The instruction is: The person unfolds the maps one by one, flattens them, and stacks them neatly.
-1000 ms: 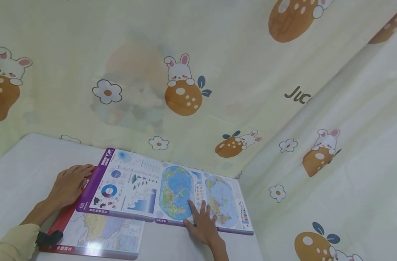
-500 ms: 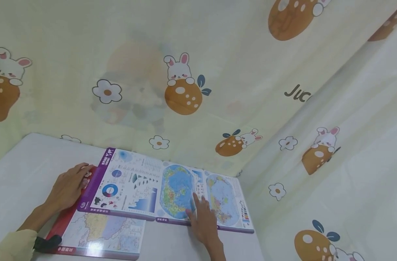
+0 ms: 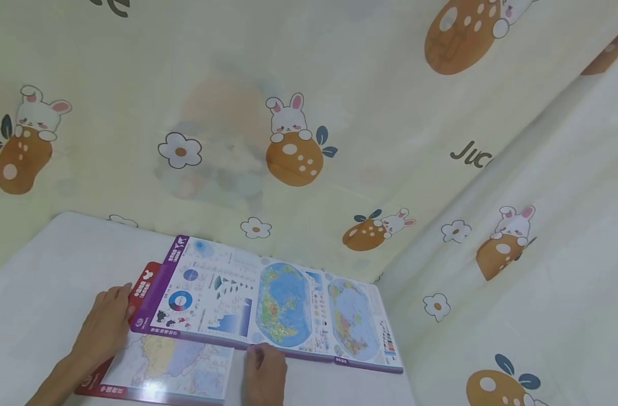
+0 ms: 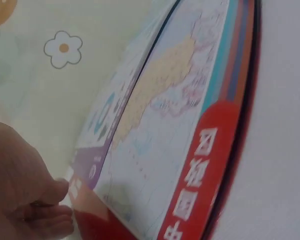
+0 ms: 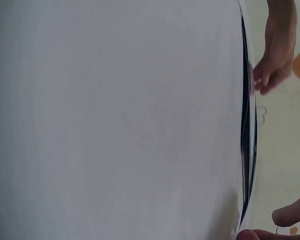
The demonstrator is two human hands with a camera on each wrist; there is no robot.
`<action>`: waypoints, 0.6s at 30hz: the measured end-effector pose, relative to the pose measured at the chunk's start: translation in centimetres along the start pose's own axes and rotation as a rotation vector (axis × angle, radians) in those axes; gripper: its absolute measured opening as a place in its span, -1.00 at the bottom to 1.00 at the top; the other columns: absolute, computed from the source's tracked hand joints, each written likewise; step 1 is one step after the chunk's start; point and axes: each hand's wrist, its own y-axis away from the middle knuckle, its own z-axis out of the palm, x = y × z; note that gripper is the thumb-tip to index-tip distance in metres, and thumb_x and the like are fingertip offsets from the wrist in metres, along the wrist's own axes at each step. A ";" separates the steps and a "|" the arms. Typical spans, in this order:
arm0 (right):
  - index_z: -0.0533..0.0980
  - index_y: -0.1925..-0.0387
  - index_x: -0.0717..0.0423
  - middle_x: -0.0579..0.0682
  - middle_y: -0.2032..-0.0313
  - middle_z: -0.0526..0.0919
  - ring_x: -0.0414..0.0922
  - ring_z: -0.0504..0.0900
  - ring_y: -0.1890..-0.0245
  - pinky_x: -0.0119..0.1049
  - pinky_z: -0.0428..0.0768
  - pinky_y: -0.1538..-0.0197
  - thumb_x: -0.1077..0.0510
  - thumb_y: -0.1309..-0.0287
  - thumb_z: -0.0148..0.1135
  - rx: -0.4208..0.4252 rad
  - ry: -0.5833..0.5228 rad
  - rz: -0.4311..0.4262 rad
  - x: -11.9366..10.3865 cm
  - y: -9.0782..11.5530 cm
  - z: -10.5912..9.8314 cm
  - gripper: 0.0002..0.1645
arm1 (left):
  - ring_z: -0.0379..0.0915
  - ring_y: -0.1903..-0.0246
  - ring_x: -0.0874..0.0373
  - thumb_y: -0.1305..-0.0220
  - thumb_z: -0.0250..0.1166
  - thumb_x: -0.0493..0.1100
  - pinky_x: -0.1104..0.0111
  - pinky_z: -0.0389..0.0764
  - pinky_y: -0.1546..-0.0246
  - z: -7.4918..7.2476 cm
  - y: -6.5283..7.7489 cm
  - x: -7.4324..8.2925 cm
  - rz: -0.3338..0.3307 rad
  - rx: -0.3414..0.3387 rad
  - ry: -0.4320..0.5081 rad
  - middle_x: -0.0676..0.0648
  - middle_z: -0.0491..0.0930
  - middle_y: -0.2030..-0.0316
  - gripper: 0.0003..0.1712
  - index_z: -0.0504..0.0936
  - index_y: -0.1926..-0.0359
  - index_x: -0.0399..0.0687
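A long purple-edged folding map (image 3: 288, 310) lies spread on the table, showing charts and two world maps. A red-edged folding map (image 3: 172, 363) lies partly under its left end. My left hand (image 3: 101, 324) rests at the red map's left border, and in the left wrist view the hand (image 4: 22, 182) is beside its red corner. At the purple map's front edge, my right hand (image 3: 265, 369) has curled fingers by a fold. In the right wrist view, a finger of this hand (image 5: 297, 215) touches the edge while the thumb stands apart. Its other fingers are hidden.
The white table (image 3: 75, 254) extends left of both maps. A pale curtain (image 3: 370, 129) with rabbit and flower prints hangs behind them and along the right side. Light glares on the red-edged map's lower part.
My right hand has moved off the world maps, left and nearer, and its fingers have curled at the front edge. My left hand has slid nearer, uncovering the red map's top corner.
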 end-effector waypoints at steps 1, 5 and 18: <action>0.75 0.37 0.15 -0.18 0.51 0.68 -0.41 0.51 0.48 -0.42 0.59 0.38 0.17 -0.28 0.41 -0.006 -0.016 0.022 -0.3 0.5 0.4 -0.86 | 0.33 -0.18 -0.55 -0.49 0.19 -0.39 -0.46 0.49 -0.21 0.1 0.2 0.2 -0.006 -0.005 0.004 -0.68 0.36 -0.31 -0.30 0.21 -0.49 -0.71; 0.74 0.31 0.20 -0.15 0.48 0.66 -0.33 0.53 0.46 -0.33 0.62 0.35 0.16 -0.23 0.41 -0.039 -0.016 0.171 -2.0 1.5 1.0 -0.85 | 0.35 -0.16 -0.54 -0.51 0.16 -0.40 -0.40 0.53 -0.16 -0.1 0.8 1.0 -0.047 -0.035 0.007 -0.70 0.36 -0.28 -0.32 0.18 -0.48 -0.74; 0.72 0.33 0.19 0.00 0.40 0.72 -0.16 0.69 0.40 -0.24 0.74 0.30 0.22 -0.12 0.55 -0.155 -0.103 0.446 -2.0 0.8 2.1 -0.87 | 0.35 0.18 -0.38 -0.54 0.17 -0.37 -0.07 0.49 0.14 -1.3 0.8 3.2 -0.342 -0.128 0.060 -0.56 0.41 0.22 -0.57 0.29 -0.05 -0.81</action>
